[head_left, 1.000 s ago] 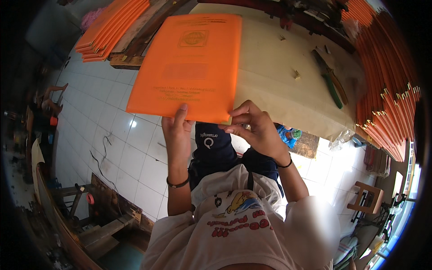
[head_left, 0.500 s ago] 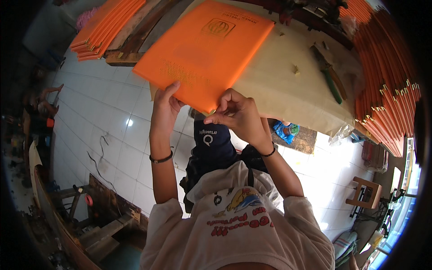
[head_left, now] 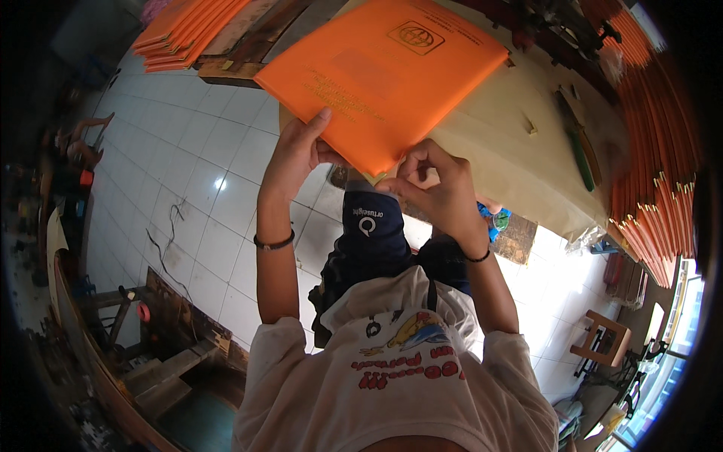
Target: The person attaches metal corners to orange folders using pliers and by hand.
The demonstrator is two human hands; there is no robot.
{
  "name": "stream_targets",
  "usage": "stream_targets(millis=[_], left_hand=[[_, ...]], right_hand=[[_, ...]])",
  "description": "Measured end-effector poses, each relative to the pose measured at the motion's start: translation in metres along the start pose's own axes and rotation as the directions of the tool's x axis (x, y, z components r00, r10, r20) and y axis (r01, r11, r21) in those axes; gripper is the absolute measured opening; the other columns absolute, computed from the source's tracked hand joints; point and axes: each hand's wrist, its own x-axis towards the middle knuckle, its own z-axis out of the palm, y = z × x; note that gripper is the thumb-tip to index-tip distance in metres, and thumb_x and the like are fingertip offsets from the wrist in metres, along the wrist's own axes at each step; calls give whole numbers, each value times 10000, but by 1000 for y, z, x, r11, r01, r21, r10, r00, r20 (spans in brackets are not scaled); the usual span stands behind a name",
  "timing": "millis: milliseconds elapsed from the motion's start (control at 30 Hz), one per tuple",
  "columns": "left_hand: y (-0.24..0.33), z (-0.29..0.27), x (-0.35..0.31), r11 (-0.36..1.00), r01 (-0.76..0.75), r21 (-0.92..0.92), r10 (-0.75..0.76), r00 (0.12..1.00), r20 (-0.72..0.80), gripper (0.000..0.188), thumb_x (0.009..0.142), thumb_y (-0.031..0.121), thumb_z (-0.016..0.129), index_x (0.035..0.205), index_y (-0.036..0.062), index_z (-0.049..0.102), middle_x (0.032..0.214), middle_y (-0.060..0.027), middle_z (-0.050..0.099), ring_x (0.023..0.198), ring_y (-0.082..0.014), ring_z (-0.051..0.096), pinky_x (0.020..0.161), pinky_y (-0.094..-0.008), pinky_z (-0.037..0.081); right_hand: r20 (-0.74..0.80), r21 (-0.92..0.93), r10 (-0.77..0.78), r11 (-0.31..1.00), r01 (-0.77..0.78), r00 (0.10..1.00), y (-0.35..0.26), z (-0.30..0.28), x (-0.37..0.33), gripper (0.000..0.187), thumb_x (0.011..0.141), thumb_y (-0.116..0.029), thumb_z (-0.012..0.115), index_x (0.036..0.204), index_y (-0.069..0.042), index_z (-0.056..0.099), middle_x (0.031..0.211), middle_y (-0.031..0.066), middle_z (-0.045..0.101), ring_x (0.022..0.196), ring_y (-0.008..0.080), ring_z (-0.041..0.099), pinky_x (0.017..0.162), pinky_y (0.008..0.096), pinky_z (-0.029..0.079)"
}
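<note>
A flat orange folder with gold printing is tilted over the table's near edge, one corner pointing toward me. My left hand grips its left lower edge, thumb on top and fingers underneath. At the near corner sits a small gold metal corner piece. My right hand has its thumb at this corner piece and its index finger curled by the folder's edge, in a pinch. The fingers partly hide how the piece sits on the corner.
Pliers with green and orange-brown handles lie on the brown paper-covered table, near a small gold piece. Orange folders are stacked at far left and in a tall pile at right. A wooden stool stands on the tiled floor.
The folder has turned slightly clockwise in my hands, its left corner going farther away. Both hands have shifted a little to the right in view and keep their grip. The whole view has shifted too.
</note>
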Motion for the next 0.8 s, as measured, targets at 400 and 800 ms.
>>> stream_targets(millis=[400,800], left_hand=[[-22,47,-61,958,-237,161,281,888,-363,509,1051,392,506,1308,-47,509,879,-96,554,611,-174,591,528,-329,509],[6,69,-57,996,-41,75,48,994,-100,474,1001,301,634,1257,-83,526,1070,-217,705,510,-191,661,340,-238,449]], right_hand=[[329,-293,-450,787,543,830,-18,-44,63,325,751,-321,824,1005,-138,736,1163,45,642,1137,258,546,969,408,386],[37,-391,-585,738,550,810,-21,-52,48,253,714,-228,832,921,-129,724,1011,0,682,1000,258,628,901,397,466]])
